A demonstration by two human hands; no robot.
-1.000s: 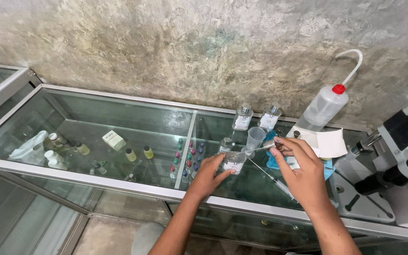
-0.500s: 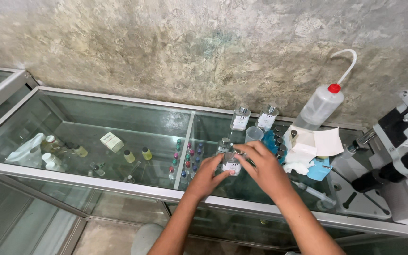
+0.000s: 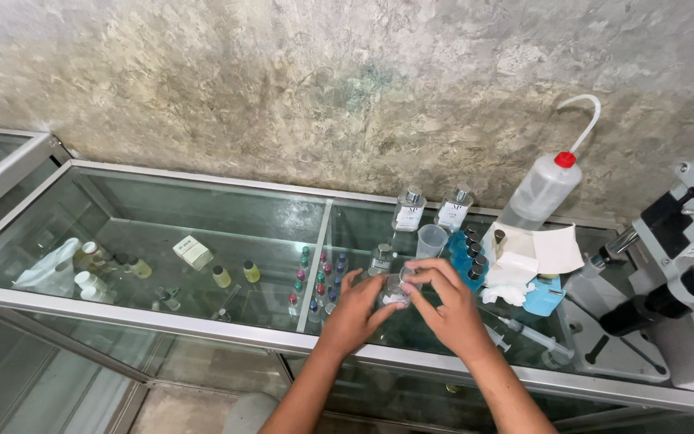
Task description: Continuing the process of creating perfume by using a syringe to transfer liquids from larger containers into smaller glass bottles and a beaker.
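Note:
My left hand [image 3: 357, 312] and my right hand [image 3: 443, 305] both grip a small clear glass bottle [image 3: 396, 291] that stands on the glass counter top [image 3: 226, 241]. My right fingers curl over its top; my left fingers hold its side. Just behind it stands another small glass bottle [image 3: 379, 259] and a clear plastic measuring cup [image 3: 431, 239]. Two square glass bottles [image 3: 408, 210] with silver caps stand further back by the wall. A syringe [image 3: 528, 334] lies on the glass to the right of my right hand.
A wash bottle [image 3: 541, 186] with a red cap and bent spout stands at the back right, beside white tissue [image 3: 536, 255] and a blue tray [image 3: 463, 251]. A microscope [image 3: 676, 273] fills the right edge. Small vials and bottles lie inside the glass case [image 3: 202, 265].
My right hand has moved left from the tissue and blue tray to the small bottle, which my left hand kept holding. The camera has shifted slightly.

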